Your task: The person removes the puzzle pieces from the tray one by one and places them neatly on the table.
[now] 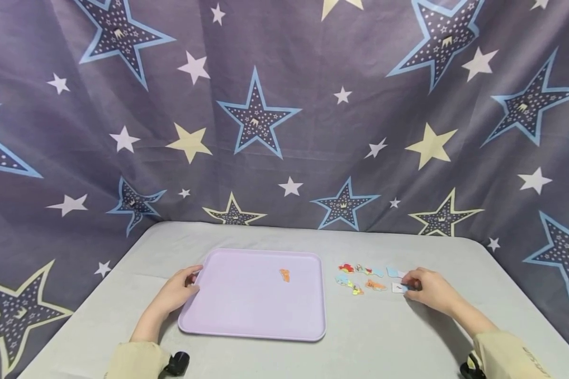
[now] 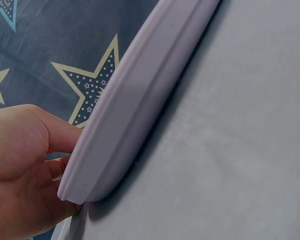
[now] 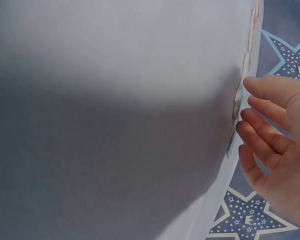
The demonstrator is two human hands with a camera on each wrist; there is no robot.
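Note:
A lilac tray (image 1: 251,329) lies on the table, with a small flat orange piece (image 1: 285,275) inside toward its right. My left hand (image 1: 177,288) holds the tray's left rim; the left wrist view shows that hand (image 2: 27,165) at the tray's edge (image 2: 125,100), its fingertips partly hidden. To the right of the tray lie several flat coloured cutouts, among them a red one (image 1: 346,268) and an orange one (image 1: 375,285). My right hand (image 1: 429,288) is over a white-and-blue piece (image 1: 398,288). In the right wrist view, this hand's (image 3: 282,130) thumb and fingers are spread, fingertips beside the pieces.
A pale cloth covers the table (image 1: 370,342). Behind and at the sides hangs a dark curtain (image 1: 313,158) printed with stars. Another blue piece (image 1: 392,271) lies just behind the white-and-blue one.

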